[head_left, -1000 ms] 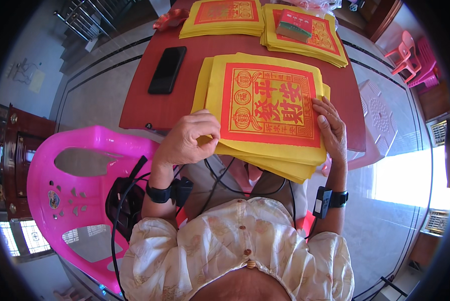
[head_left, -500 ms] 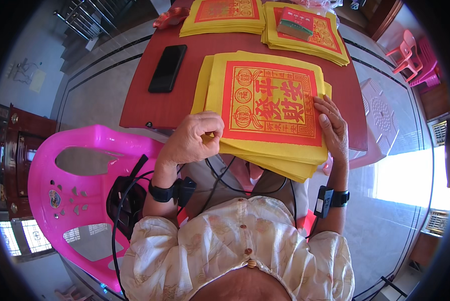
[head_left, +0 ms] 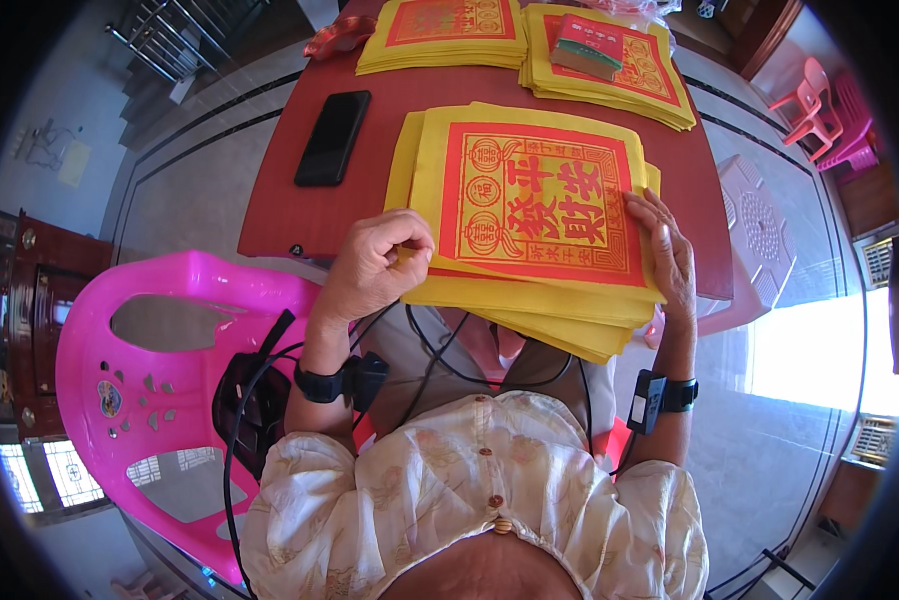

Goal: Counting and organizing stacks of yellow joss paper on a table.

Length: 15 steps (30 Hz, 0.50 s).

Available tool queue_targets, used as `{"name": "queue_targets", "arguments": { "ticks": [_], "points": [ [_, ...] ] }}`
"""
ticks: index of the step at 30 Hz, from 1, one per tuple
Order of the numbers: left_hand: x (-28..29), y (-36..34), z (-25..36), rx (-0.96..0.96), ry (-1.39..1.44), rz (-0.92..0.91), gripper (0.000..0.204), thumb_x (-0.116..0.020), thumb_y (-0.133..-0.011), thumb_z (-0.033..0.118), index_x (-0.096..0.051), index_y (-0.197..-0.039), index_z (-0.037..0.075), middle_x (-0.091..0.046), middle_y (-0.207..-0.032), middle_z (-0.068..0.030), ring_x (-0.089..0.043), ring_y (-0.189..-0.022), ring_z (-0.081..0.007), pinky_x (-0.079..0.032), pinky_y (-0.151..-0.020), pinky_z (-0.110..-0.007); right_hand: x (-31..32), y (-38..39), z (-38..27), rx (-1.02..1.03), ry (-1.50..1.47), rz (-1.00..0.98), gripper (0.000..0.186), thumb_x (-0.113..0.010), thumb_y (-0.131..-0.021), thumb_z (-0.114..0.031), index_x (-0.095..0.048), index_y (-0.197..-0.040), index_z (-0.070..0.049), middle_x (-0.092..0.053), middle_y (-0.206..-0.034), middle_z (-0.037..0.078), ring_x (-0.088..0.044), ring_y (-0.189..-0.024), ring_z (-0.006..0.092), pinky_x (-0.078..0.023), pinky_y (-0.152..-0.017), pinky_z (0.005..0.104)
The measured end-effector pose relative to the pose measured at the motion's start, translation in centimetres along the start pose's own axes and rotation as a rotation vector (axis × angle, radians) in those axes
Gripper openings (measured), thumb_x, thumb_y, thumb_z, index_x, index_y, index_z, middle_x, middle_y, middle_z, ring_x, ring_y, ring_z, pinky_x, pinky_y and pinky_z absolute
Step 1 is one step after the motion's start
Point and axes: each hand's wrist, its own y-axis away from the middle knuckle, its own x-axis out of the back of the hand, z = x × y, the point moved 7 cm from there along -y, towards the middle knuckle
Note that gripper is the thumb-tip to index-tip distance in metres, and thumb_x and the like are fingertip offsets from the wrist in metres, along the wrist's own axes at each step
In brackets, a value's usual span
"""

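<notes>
A thick stack of yellow joss paper lies at the table's near edge and juts out over my lap. Its top sheet carries a red square print with gold characters and lanterns. My left hand is closed in a pinch at that sheet's near left corner, which is slightly raised. Below it shows a strip of the red print on the sheet underneath. My right hand rests along the stack's right edge, fingers extended on the paper and thumb near the print.
The red table also bears a black phone, two more yellow paper stacks, a small red-and-green book or box and a red dish. A pink chair stands at left, a pale stool at right. Black cables hang by my arms.
My left hand has moved slightly left, and the top sheet's near edge has lifted and shifted, exposing the print beneath. My right hand has stayed almost still.
</notes>
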Motion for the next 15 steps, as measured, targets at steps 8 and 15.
{"name": "queue_targets", "arguments": {
  "ticks": [8,15],
  "points": [
    [1.1,0.0,-0.6,-0.037,0.065,0.214,0.005,-0.058,-0.082,0.002,-0.056,-0.079,-0.001,-0.055,-0.071,-0.0016,-0.049,-0.062,-0.0053,-0.037,-0.054,-0.02,-0.1,0.7,1.6,-0.154,-0.298,0.03,0.086,-0.011,-0.083,-0.07,-0.058,-0.118,-0.007,-0.05,-0.125,0.018,-0.032,-0.128,0.0316,-0.026,-0.105,0.042],
    [1.5,0.0,-0.1,-0.086,-0.019,0.32,0.006,-0.058,-0.084,0.003,-0.057,-0.081,-0.002,-0.055,-0.069,-0.0025,-0.05,-0.062,-0.0068,-0.038,-0.055,-0.02,-0.4,0.7,0.5,-0.112,-0.18,-0.036,0.045,-0.067,-0.076,-0.038,-0.065,-0.106,-0.006,-0.054,-0.122,0.013,-0.032,-0.128,0.0306,-0.027,-0.104,0.0454]
  ]
}}
